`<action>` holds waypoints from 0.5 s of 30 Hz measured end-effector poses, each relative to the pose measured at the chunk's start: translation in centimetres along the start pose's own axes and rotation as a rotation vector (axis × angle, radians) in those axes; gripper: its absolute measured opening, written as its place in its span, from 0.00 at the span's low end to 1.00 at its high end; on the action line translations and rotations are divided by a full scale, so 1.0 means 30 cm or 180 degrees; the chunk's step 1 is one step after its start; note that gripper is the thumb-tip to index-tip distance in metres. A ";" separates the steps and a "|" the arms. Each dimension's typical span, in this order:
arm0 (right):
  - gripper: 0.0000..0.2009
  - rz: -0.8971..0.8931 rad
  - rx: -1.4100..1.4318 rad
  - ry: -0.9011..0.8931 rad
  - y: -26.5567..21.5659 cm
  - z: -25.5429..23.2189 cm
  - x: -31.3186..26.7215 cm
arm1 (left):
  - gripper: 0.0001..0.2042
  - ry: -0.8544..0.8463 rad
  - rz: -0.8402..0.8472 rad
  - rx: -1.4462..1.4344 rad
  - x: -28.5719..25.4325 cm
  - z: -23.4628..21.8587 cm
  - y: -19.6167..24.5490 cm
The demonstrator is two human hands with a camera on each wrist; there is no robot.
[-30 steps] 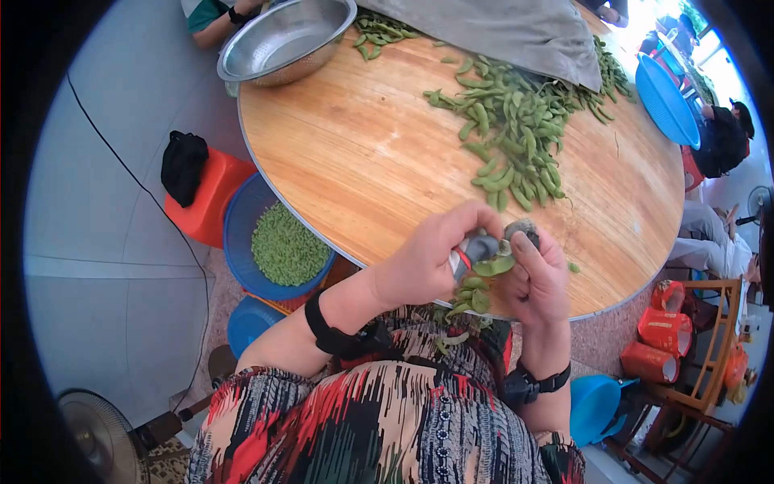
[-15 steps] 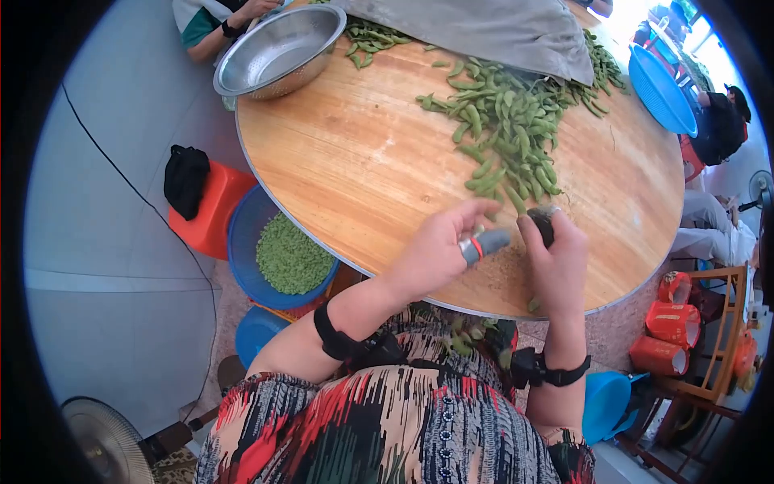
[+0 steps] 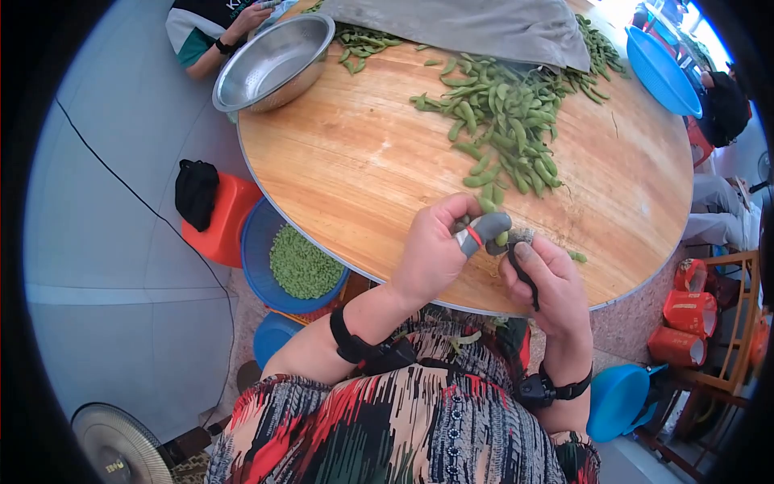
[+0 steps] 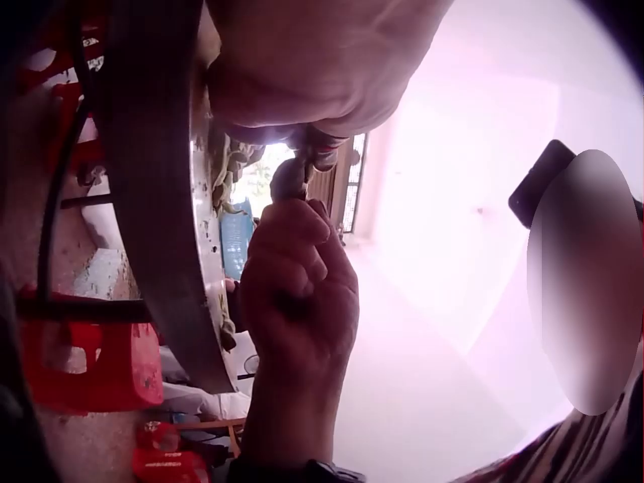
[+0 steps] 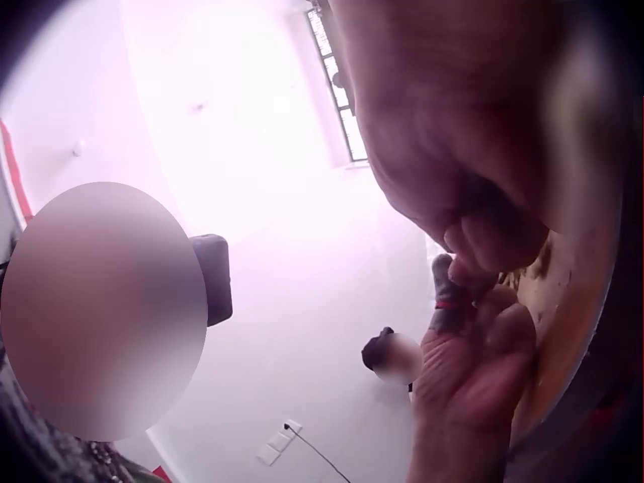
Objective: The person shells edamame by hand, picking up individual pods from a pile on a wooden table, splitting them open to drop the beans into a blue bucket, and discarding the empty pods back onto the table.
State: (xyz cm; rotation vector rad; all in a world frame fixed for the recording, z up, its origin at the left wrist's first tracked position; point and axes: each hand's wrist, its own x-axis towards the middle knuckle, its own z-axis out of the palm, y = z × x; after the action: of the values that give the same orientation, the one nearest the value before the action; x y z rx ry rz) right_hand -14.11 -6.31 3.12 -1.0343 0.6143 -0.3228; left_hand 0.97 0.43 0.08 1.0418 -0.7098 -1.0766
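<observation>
Over the near edge of the round wooden table (image 3: 355,161), both hands meet at a green soybean pod (image 3: 501,239), mostly covered by the fingers. My left hand (image 3: 427,254) pinches it from the left; its thumb wears a grey cover (image 3: 490,229) tied with a red band. From the right, my right hand (image 3: 556,290) holds the pod's other end between curled thumb and fingers, where a dark finger cover (image 3: 522,274) shows. Beyond the hands lies a pile of green soybean pods (image 3: 508,121). Both wrist views show the fingertips together but dark.
A steel colander (image 3: 278,60) stands at the table's far left, and a grey cloth (image 3: 468,32) covers more pods. Below the left edge, a blue basket (image 3: 250,262) holds shelled green beans (image 3: 302,262) near a red stool (image 3: 230,226). Another person's arm (image 3: 230,36) is behind the colander.
Half a second ago the hands were apart, the left one loosely open; now they are together at a pod. The pod seen between them a second ago is gone from there.
</observation>
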 end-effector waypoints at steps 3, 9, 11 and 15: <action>0.08 0.0016 0.0266 0.0008 0.001 0.006 -0.001 | 0.07 0.0044 0.0051 0.0672 -0.016 -0.002 0.005; 0.08 0.0346 0.1260 -0.0449 0.005 0.003 0.000 | 0.07 -0.0724 -0.0393 -0.0692 -0.022 -0.024 0.002; 0.08 0.0069 0.0191 0.0064 0.019 0.002 0.007 | 0.07 -0.0526 -0.0585 -0.0833 -0.021 -0.014 -0.001; 0.06 -0.1090 -0.1652 0.0648 0.056 0.011 0.029 | 0.07 -0.0152 -0.0021 0.0252 -0.016 0.021 0.009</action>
State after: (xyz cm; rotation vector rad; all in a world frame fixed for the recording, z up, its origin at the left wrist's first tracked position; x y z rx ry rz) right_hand -13.29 -5.72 1.50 -1.6261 0.7228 -0.5927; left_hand 0.36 0.71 0.57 1.0895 -0.7933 -1.0893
